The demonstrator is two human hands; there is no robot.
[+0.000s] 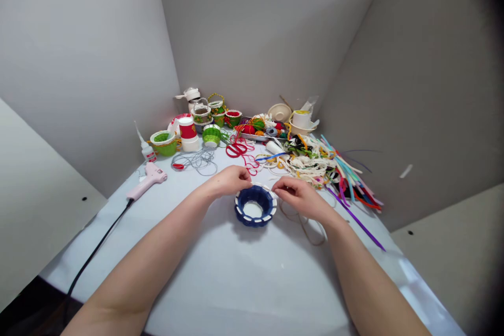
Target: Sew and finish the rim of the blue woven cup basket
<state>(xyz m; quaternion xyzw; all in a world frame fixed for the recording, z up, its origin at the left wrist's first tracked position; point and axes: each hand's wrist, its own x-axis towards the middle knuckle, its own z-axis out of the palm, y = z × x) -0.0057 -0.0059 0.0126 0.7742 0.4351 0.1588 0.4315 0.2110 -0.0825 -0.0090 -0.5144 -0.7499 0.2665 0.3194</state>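
A small dark blue woven cup (pixel 254 206) with white ribs around its rim stands on the white table (pixel 244 278) in front of me. My left hand (pixel 229 180) rests at the cup's far left rim with its fingers pinched together. My right hand (pixel 294 193) sits at the far right rim, fingers also curled in a pinch. A thin pale strand seems to run between the two hands along the rim; I cannot make out just what each one grips. A loose beige cord (pixel 311 228) loops on the table under my right wrist.
A pink glue gun (pixel 148 179) with a black cable lies at left, beside a small glue bottle (pixel 146 149). Several small woven cups (pixel 211 135), red scissors (pixel 237 149) and a grey wire coil (pixel 196 160) sit behind. A heap of coloured strips (pixel 334 170) spreads at right. Grey partition walls enclose the table.
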